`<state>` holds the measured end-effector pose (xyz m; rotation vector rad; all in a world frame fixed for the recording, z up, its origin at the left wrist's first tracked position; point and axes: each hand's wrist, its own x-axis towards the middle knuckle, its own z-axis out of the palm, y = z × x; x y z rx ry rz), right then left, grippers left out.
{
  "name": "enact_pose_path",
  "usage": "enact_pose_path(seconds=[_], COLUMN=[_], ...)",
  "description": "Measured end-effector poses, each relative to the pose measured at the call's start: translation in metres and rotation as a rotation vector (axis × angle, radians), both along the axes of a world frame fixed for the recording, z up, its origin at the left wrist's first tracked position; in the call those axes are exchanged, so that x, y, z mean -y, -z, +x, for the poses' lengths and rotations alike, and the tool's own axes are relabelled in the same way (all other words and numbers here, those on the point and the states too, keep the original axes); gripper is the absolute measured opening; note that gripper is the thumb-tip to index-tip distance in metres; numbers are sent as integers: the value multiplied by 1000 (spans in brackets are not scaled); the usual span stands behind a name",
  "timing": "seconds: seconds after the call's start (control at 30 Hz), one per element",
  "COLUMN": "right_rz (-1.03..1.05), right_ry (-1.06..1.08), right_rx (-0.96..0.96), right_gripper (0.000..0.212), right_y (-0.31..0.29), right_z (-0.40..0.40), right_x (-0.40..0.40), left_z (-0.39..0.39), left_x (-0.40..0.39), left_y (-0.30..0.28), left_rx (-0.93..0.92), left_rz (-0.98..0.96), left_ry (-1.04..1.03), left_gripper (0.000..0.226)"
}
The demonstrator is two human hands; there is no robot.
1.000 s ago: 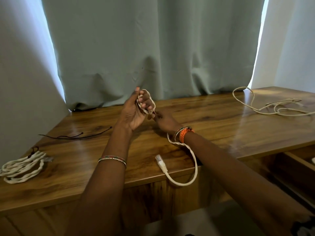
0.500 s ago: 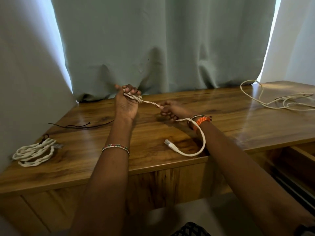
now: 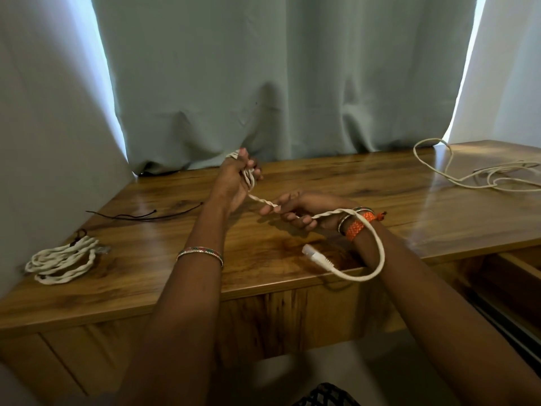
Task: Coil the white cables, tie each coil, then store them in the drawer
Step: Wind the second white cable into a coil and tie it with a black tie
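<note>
Coiling the twisted white cable [image 3: 345,213] above the wooden desk [image 3: 409,218], my left hand [image 3: 234,183] gripped the gathered loops while my right hand [image 3: 298,209] pinched the strand — next, I judged, winding in the connector [image 3: 317,257] tail.

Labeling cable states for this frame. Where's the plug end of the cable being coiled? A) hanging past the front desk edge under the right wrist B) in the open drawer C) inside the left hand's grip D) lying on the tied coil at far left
A: the white plug dangles on a loop of the cable that drops below the right hand, over the front edge of the desk.
</note>
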<state>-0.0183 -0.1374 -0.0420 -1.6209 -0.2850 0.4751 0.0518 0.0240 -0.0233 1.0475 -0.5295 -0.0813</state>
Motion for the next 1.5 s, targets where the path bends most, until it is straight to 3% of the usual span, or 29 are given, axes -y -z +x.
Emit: enact_pose_path(seconds=[0.3, 0.4, 0.6, 0.77, 0.87, 0.97, 1.03, 1.13, 1.17, 1.27, 1.33, 1.43, 1.5], right_rz=[-6, -30, 39, 204, 289, 258, 118, -231, -257, -100, -102, -582, -812], right_ry=[31, 81, 174, 183, 49, -10, 219, 667, 714, 775, 854, 983, 882], right_rx=[-89, -80, -55, -139, -119, 61, 368, 986, 1039, 955, 948, 1223, 1285], right_gripper=[24, 22, 25, 41, 55, 41, 29, 7, 2, 36, 46, 57, 62], right_y=[-5, -6, -9, -7, -7, -12, -6, 6, 7, 1, -6, -10, -7], right_z=[-10, -11, -12, -5, -5, -14, -11, -7, -8, -15, -15, -14, -9], right_x=[17, 15, 16, 17, 21, 19, 12, 7, 6, 7, 7, 11, 11], left_z=[-14, -19, -25, -27, -28, -25, -24, -23, -22, -21, -24, -26, -27], left_x=[19, 21, 31, 37, 36, 30, 27, 24, 24, 23, 24, 25, 23], left_y=[9, 9, 18, 20, 18, 14, 15, 13, 12, 10, 10, 10, 9], left_rx=[197, 241, 329, 133, 51, -73, -105, -150, -165, -176, -158, -161, -161], left_rz=[655, 770, 823, 697, 600, 432, 375, 312, 271, 183, 206, 219, 190], left_ry=[-40, -20, 10, 163, 172, 199, 291, 382, 397, 416, 442, 477, 523], left_gripper=[27, 34, 38, 36, 36, 29, 31, 32, 33, 32, 32, 33, 32])
